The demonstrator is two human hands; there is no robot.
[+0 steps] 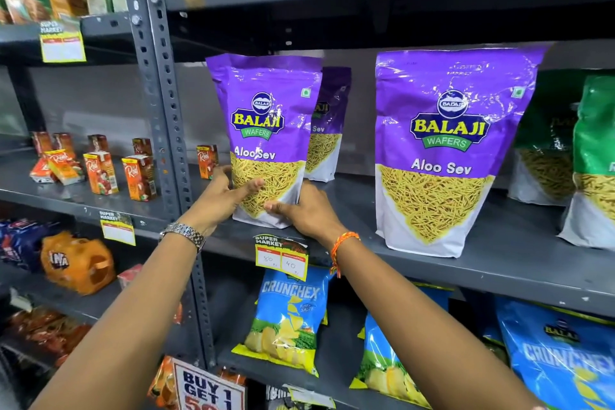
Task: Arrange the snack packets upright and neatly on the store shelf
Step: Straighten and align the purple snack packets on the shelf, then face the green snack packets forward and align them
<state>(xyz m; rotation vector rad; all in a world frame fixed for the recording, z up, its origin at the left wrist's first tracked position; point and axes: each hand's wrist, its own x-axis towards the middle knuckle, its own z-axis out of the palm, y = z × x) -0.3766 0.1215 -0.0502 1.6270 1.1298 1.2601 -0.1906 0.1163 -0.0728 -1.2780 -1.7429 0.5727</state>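
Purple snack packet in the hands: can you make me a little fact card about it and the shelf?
held packet: purple Aloo Sev packet, upright, near the shelf front edge
left hand: grips its lower left side
right hand: grips its lower right corner
behind it: another purple packet
to its right: bigger-looking Aloo Sev packet, standing
shelf below: blue Crunchex packets

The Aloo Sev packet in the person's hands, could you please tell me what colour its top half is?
Purple, above a white base, on the Aloo Sev packet; the head view shows it clearly.
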